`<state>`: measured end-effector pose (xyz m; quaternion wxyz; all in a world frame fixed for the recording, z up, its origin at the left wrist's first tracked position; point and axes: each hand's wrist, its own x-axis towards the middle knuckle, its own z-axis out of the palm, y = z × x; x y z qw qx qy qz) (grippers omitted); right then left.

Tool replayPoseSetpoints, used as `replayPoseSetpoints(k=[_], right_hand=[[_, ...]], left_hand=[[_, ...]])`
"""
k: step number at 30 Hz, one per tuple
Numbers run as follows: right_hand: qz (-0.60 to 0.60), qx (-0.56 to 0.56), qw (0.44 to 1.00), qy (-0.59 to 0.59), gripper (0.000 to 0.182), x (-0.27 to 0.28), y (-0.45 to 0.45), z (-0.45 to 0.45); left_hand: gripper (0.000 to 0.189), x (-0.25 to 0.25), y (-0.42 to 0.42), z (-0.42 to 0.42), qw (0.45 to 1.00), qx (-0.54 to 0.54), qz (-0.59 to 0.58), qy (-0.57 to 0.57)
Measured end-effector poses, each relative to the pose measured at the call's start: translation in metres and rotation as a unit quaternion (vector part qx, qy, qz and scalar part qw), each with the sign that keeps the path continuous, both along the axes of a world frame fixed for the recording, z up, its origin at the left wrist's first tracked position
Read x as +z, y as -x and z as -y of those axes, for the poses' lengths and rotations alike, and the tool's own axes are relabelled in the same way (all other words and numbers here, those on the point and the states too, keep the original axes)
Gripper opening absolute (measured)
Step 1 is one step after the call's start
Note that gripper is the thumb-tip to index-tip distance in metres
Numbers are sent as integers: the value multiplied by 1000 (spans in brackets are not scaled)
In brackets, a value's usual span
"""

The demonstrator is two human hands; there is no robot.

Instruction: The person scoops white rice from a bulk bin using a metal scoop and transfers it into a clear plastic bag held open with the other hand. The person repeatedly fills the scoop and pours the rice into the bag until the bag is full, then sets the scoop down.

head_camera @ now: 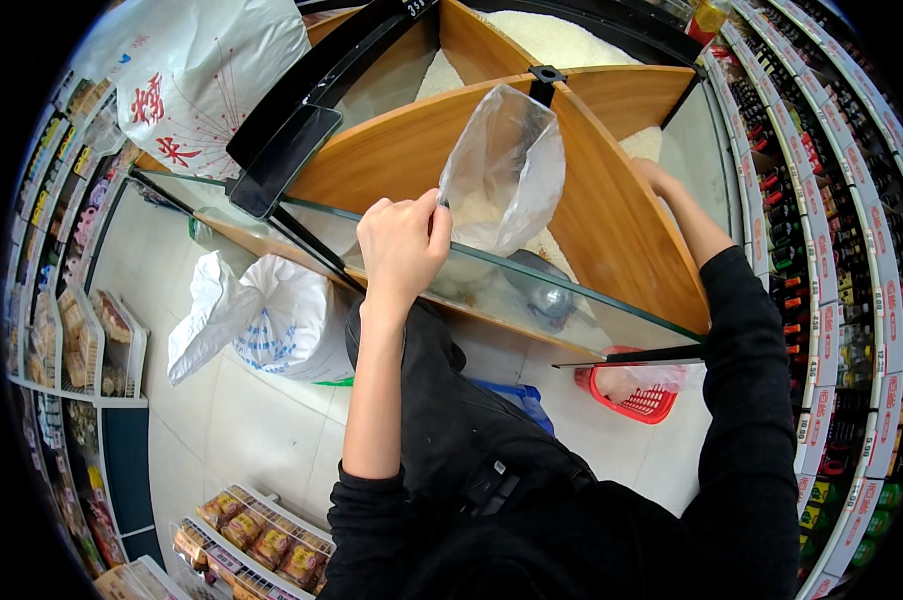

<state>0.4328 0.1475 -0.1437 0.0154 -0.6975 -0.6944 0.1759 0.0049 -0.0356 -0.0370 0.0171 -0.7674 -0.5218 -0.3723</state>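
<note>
My left hand (406, 244) is closed on the rim of a clear plastic bag (502, 169), which hangs with its mouth open over a bin compartment. Pale grain shows in or through the bag's lower part. Below the bag, a metal scoop (550, 300) lies in the compartment, seen partly through the glass front (489, 262). My right hand (648, 174) reaches over a curved wooden divider (609, 202) into the right compartment, beside white rice (644, 146); its fingers are largely hidden, and whether it holds anything does not show.
A dark phone or flat screen (286, 161) rests at the bin's left edge. Large white sacks stand behind it and on the floor (294, 322). A red plastic basket (635, 401) sits below the glass at right. Stocked shelves (811, 262) rise at both sides; packaged bread (260, 536) is at lower left.
</note>
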Motion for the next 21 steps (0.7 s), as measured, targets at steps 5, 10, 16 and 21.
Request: replayPoseSetpoints(k=[5,10,16,21], right_hand=[[2,-74,991,109,22,69,41,28],[-143,-176,968,112,15,81,27,49],[-260,-193,937,129,17,87,17,54],[-259,-178,943,111,19,101,17,58]], left_hand=[[19,1,7,4,999,8,1,-35],[20,3,3,3,999,10,-3,-39],[19,3,3,3,999,6,2,-42],[19,2,2,2,999,9,3,-34]])
